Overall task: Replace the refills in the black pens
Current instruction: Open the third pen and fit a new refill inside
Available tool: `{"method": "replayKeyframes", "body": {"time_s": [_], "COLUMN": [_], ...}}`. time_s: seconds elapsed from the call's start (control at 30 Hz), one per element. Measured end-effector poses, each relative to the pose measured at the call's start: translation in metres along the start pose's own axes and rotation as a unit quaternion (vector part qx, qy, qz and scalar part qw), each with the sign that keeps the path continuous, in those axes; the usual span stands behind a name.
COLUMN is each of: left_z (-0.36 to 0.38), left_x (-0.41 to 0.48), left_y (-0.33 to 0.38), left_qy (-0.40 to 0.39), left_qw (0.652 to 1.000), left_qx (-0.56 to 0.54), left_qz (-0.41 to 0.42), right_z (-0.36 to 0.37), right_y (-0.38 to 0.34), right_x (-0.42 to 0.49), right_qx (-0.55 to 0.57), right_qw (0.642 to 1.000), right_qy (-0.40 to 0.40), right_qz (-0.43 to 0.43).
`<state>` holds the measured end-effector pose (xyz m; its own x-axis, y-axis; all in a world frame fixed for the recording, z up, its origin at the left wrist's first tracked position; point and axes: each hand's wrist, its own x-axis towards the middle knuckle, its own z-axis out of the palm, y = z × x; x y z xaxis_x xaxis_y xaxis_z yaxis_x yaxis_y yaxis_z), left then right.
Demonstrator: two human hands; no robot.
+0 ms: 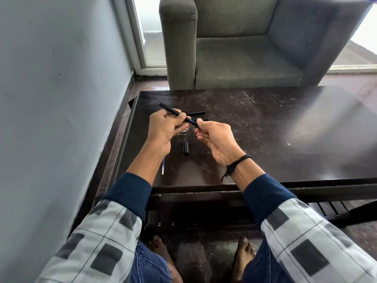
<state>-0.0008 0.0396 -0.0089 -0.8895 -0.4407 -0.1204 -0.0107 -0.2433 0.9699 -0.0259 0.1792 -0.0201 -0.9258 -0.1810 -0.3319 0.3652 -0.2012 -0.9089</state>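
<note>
Evidently the work is partway through: one black pen is held in the air above the left half of the table, slanting from the far left down toward the right hand. The left hand grasps the barrel with fingers and thumb curled round it, and the right hand pinches the pen's lower end between thumb and fingertips. A sliver of blue shows at the joint between the two hands. I judge the two halves are being twisted apart or together there, but which one cannot be told.

On the table behind the hands, toward the far edge, lies a second black pen, with the end of a third dark piece just beside it; whether their refills are done is not visible. Nearer the front edge, between the forearms, lies a short black part, perhaps a cap. A thin clear refill with a blue tinge lies beside the left forearm, so at least one refill is out of its pen.

By my estimate, closing this pen and dealing with the others remains.

No brand, label or readable writing shows on the pens, the refill or the table
</note>
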Motion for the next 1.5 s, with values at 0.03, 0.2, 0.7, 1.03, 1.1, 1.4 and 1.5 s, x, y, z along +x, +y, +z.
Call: {"method": "replayKeyframes", "body": {"time_s": [0.03,0.2,0.7,1.03,1.1,1.4,1.5], "left_z": [0.0005,-0.0002,-0.0008,0.0,-0.0006,0.0005,-0.001], "left_x": [0.0,0.0009,0.0003,-0.0009,-0.0002,-0.0005,0.0007], "left_y": [-0.0001,0.0001,0.0011,0.0009,0.001,-0.0006,-0.0003], "left_qy": [0.0,0.004,0.006,0.004,0.004,0.002,0.003], "left_qw": [1.0,1.0,1.0,1.0,1.0,1.0,1.0], "left_qx": [-0.001,0.0,-0.003,0.0,-0.001,-0.005,-0.005], "left_qz": [-0.001,-0.004,-0.007,-0.009,-0.007,-0.01,-0.011], "right_z": [-0.0001,-0.0008,0.0007,-0.0001,0.001,0.0007,0.0008], "right_y": [0.0008,0.003,0.0013,0.0014,-0.0002,0.0,-0.0014], "right_x": [0.0005,0.0023,-0.0007,0.0003,-0.0022,-0.002,-0.0035], "right_qx": [-0.003,-0.018,-0.008,-0.032,-0.016,-0.023,-0.015], "right_qw": [1.0,0.999,0.999,0.999,0.999,0.999,0.999], "right_qy": [0.002,-0.007,-0.022,-0.016,-0.023,-0.022,-0.025], "right_qz": [-0.007,-0.035,-0.028,-0.04,-0.03,-0.031,-0.027]}}
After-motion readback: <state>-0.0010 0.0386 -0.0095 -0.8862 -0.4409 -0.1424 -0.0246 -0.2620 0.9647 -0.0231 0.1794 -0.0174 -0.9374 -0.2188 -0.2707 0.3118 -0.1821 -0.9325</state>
